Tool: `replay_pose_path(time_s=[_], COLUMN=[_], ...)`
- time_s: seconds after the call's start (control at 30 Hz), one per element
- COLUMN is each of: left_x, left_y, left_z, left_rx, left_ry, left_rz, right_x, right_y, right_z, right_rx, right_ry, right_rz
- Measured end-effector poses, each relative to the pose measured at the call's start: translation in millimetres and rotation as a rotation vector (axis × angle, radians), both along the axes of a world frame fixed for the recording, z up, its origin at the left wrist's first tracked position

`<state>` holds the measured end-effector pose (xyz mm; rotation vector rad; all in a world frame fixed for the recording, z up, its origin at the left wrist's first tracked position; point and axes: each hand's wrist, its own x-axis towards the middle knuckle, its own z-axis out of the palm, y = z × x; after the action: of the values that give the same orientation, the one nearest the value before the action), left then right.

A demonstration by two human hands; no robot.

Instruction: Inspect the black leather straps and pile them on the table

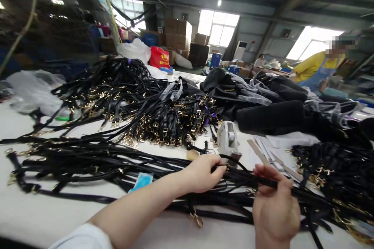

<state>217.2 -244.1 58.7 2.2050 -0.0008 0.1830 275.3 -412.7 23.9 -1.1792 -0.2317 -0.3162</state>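
My left hand (204,173) reaches across the table, its thumb and fingers pinched on a black strap (238,163) near a bit of gold-coloured metal. The same strap seems to run towards my right hand (277,206), whose fingers curl around a black strap, palm turned up. Under both hands lies a long bundle of black straps (84,159) with gold fittings. One gold snap hook (197,218) hangs out of the bundle at the front. A light blue packet (141,181) lies partly beneath my left forearm.
A white tape dispenser (227,138) stands just beyond my hands. Behind are heaped straps with gold buckles (166,120), black bags (269,114) and papers (263,151). More straps (336,167) lie at right. A person in yellow (314,70) stands across the table.
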Motion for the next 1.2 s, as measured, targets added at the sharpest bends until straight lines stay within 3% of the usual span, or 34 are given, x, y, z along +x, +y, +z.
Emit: replay_pose_path(time_s=[0.07,0.33,0.77,0.9,1.07,1.2], left_x=[-0.6,-3.0,-6.0,-6.0,-7.7,-8.4], left_y=[1.9,1.8,-0.6,0.6,-2.3,0.2], left_z=[1.1,2.2,3.2,5.0,4.5,5.6], left_rx=[-0.002,-0.013,0.002,0.051,0.088,0.07], left_ry=[-0.01,-0.038,-0.044,-0.065,-0.042,-0.038], left_rz=[-0.004,-0.005,0.012,-0.013,0.013,0.005], right_x=[2.8,8.6,2.1,-0.6,-8.1,-9.1], right_y=[0.5,-1.1,-3.0,-1.6,3.8,4.3], right_z=[-0.8,-24.2,-21.9,-18.0,-12.9,-11.2], right_rx=[-0.014,-0.395,-0.556,-0.615,-0.753,-0.752], right_ry=[0.062,-0.016,0.017,-0.131,-0.546,-0.559], right_rz=[0.054,0.173,0.23,0.205,0.208,0.177])
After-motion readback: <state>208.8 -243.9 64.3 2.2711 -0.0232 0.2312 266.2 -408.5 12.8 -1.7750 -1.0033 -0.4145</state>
